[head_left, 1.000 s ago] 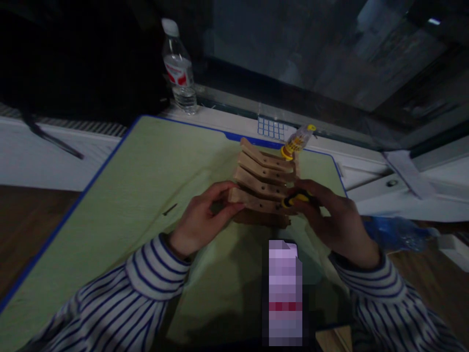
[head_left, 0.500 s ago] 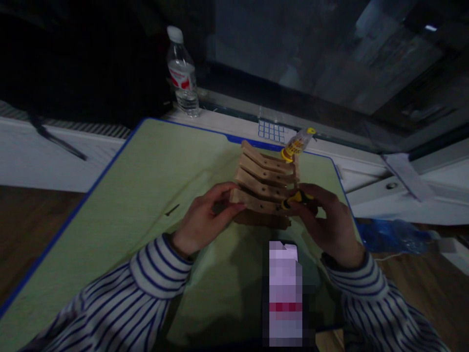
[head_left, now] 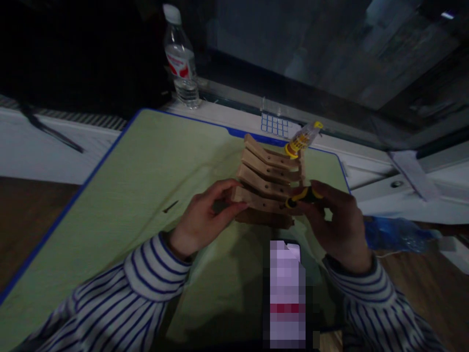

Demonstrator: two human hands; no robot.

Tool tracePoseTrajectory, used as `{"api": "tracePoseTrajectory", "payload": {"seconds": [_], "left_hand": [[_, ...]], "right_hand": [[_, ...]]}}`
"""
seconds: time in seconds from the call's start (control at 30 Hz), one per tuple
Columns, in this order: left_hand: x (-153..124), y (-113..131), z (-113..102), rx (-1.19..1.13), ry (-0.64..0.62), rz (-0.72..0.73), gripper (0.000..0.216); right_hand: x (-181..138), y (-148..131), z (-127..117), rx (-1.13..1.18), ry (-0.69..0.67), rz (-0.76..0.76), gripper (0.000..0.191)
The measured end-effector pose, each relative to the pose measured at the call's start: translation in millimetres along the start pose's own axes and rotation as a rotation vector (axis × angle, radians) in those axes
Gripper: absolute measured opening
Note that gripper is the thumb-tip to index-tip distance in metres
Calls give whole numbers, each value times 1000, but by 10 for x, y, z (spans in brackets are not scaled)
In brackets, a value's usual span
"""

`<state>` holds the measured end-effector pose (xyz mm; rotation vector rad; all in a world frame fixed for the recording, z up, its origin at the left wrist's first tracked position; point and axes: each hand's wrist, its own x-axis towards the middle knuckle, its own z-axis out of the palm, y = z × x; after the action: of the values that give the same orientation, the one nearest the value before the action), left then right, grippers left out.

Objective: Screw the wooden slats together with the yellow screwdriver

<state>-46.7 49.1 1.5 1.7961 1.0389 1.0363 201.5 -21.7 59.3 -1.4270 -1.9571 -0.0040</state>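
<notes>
Four drilled slats (head_left: 274, 172): left fingers (head_left: 230, 212) pinch nearest; right fingers (head_left: 331, 191) grip one screwdriver (head_left: 303, 194).

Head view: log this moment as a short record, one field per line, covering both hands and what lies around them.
Left hand: grips the left end of the nearest slat
Right hand: holds a yellow-and-black tool at that slat's right part
Wooden piece: four bent slats in a row, holes visible
Screw: lies on the green table, left of the left hand
Yellow-ended container: by the piece's far right corner
Water bottle: upright, beyond the table's far edge
Light: dim
</notes>
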Motion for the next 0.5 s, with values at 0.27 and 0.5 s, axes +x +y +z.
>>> {"api": "tracePoseTrajectory", "payload": {"seconds": [0.27, 0.5], "left_hand": [[10, -29, -7, 9, -11, -5, 41], [21, -6, -3, -32, -4, 5, 40]], "right_hand": [[23, 0, 118, -23, 161, -6, 41], [-38, -70, 59, 270, -10, 81, 46]]}}
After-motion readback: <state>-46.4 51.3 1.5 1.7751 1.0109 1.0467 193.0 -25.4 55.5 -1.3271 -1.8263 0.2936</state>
